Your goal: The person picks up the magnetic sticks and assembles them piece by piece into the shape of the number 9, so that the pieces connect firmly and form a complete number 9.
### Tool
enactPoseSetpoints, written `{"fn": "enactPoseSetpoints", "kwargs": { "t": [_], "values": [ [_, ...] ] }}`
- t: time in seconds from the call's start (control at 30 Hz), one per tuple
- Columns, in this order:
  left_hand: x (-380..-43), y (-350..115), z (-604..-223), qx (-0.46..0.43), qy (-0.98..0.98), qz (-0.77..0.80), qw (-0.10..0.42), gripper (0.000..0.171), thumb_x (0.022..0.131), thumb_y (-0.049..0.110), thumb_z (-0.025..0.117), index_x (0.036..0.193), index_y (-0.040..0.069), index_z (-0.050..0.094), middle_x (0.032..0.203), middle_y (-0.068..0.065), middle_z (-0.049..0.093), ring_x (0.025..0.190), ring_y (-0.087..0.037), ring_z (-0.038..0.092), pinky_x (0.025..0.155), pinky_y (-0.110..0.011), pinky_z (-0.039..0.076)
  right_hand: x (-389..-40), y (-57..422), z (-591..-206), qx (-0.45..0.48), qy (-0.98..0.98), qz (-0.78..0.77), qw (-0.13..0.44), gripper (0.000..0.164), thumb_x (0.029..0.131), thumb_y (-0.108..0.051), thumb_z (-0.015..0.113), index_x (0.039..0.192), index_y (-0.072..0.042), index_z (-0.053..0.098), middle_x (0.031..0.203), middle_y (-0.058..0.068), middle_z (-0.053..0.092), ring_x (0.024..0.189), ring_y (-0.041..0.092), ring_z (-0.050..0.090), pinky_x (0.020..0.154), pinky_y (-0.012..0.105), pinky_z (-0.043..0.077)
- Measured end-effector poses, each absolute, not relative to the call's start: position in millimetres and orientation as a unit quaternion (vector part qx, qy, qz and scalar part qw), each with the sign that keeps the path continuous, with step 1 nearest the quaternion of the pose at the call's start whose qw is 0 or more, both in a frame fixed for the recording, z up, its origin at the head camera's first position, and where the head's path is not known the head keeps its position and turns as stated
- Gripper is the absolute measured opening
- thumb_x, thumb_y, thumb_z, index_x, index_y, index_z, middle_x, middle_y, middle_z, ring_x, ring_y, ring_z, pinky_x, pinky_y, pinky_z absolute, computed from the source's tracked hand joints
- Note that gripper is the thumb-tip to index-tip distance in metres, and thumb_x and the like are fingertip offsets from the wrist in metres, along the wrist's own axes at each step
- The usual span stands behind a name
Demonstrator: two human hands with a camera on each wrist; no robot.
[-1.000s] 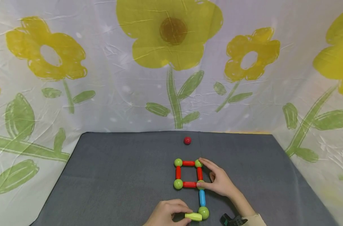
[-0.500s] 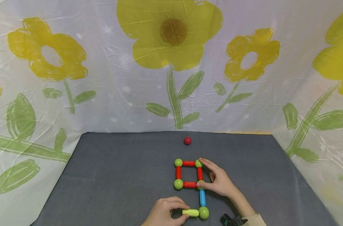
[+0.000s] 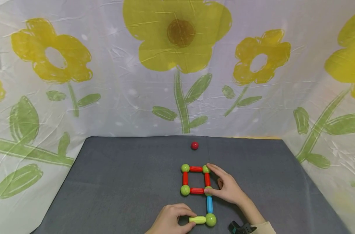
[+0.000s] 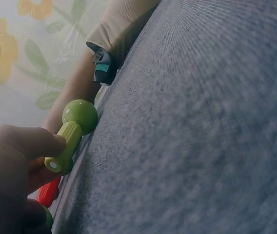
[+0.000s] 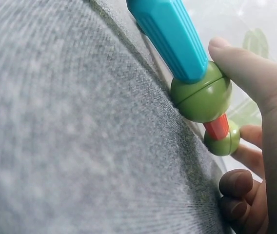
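Observation:
Four-sided and flat on the table, a magnetic ball-and-rod square has red rods (image 3: 196, 169) and green balls (image 3: 185, 190). From its near right ball a blue magnetic rod (image 3: 209, 204) runs toward me to a larger green ball (image 3: 210, 220). My left hand (image 3: 172, 219) pinches a yellow-green magnetic rod (image 3: 198, 220) between thumb and fingers; its far end meets that larger ball (image 4: 80, 116). My right hand (image 3: 228, 187) holds the square's right side, thumb at the near right ball (image 5: 202, 92) and fingertips at the far right ball (image 5: 222, 139).
A loose red ball (image 3: 194, 145) lies behind the square, toward the table's back edge. The dark grey cloth (image 3: 130, 182) covers the table. A flower-printed curtain (image 3: 121, 97) hangs behind and at both sides. A dark wrist device (image 3: 240, 227) sits by the right sleeve.
My left hand has shifted slightly left and straightened the yellow-green rod, which now lines up with the larger ball's left side. The right hand and the square stay put.

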State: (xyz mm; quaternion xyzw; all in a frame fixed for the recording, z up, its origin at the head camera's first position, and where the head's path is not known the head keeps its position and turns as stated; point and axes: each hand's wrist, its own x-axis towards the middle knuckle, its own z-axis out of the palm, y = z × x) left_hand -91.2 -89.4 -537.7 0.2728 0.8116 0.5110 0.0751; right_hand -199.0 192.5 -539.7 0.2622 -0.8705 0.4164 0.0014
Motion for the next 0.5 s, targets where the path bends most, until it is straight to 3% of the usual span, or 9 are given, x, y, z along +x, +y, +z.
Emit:
{"fn": "enactPoseSetpoints", "kwargs": {
  "t": [0.5],
  "values": [
    [-95.1, -87.7, -539.1, 0.286, 0.847, 0.443, 0.071, 0.017, 0.095, 0.023, 0.083, 0.112, 0.023, 0.084, 0.105, 0.02, 0.073, 0.089, 0.009, 0.064, 0.076, -0.019, 0.055, -198.3, 191.7, -537.8, 0.262, -0.872, 0.413, 0.001, 0.088, 0.087, -0.038, 0.09, 0.159, -0.008, 0.049, 0.161, 0.014, 0.05, 0.049, -0.001, 0.033, 0.048, 0.022, 0.035]
  ]
}}
